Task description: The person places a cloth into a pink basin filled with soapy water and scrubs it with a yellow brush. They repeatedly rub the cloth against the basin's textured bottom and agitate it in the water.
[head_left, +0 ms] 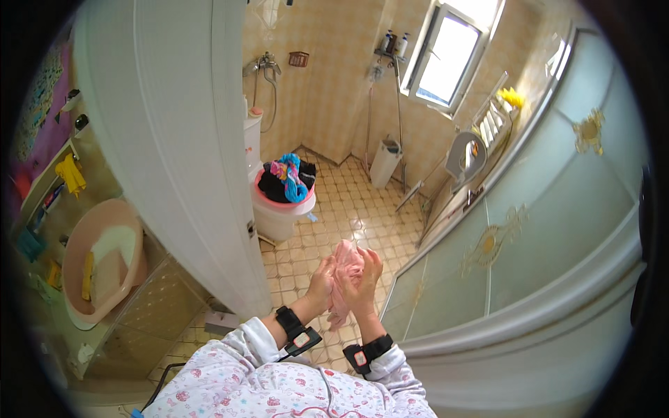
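Observation:
A crumpled pink cloth point(341, 280) is bunched up between my two hands in front of my body, its lower end hanging down. My left hand point(321, 284) is closed on its left side. On the other side my right hand point(364, 285) grips it, with the thumb across the fabric and the fingers curled at the top. Black straps with small devices circle both wrists. Beyond the hands, a pink basin point(288, 205) heaped with black, blue and pink clothes point(294, 175) rests on top of the white toilet point(273, 221).
A white door point(174, 125) stands at my left, a frosted glass panel point(516, 223) at my right. Further left, a pink tub point(139, 247) sits on a counter. Across the tiled floor point(348, 209) are a white bin point(385, 166) and poles below the window point(446, 59).

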A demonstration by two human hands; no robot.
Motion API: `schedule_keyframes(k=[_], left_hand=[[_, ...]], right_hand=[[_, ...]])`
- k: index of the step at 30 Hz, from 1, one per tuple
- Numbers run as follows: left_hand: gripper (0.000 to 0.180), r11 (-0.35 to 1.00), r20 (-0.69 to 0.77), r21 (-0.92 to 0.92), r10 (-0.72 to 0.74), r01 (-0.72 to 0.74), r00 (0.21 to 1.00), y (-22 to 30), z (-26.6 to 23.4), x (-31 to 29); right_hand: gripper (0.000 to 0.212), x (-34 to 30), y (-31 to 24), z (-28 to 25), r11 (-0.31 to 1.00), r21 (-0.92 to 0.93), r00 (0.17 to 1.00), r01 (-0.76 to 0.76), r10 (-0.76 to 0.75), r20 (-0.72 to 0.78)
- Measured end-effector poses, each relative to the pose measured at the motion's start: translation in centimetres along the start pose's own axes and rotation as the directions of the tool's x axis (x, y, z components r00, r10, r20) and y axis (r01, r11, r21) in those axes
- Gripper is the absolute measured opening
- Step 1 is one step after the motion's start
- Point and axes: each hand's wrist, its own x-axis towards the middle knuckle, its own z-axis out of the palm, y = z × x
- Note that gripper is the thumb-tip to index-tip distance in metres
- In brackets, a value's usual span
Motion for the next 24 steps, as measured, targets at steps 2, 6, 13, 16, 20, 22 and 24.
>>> schedule_keyframes(k=[2,6,13,16,20,22,24], left_hand=[[0.041,0.957,0.116,-0.278,-0.049,0.08,0.992,0.6,0.4,1.6],[0.029,0.97,0.056,0.158,0.177,-0.184,0.983,3.8,0.0,6.9],[0.031,-0.343,0.213,0.939,0.499,-0.034,0.84,8.5,-2.5,14.1],[0.052,-0.379,0.245,0.924,0.495,-0.047,0.834,9.3,-3.5,16.7],[0.066,-0.113,0.022,0.992,0.556,0.049,0.831,11.8,-5.7,19.3],[0.064,0.06,-0.154,0.987,0.566,0.146,0.81,13.2,-7.0,20.2],[0.062,0.158,-0.324,0.945,0.55,0.285,0.77,13.7,-8.2,21.1]], right_hand=[[0.052,1.3,1.7,0.5,0.985,-0.143,0.995,0.093,-0.096,-0.01],[0.046,7.8,4.4,2.2,0.765,0.545,0.938,-0.343,0.314,0.149],[0.047,17.0,8.9,7.1,0.873,0.481,0.989,-0.079,0.01,0.145],[0.045,23.1,13.3,8.4,0.889,0.397,0.958,-0.229,0.135,0.252],[0.045,32.2,19.3,11.8,0.849,0.484,0.923,-0.213,0.013,0.384],[0.047,37.4,21.7,14.2,0.912,0.386,0.901,-0.139,-0.046,0.432],[0.047,42.0,23.8,16.1,0.974,0.222,0.854,0.049,-0.156,0.496]])
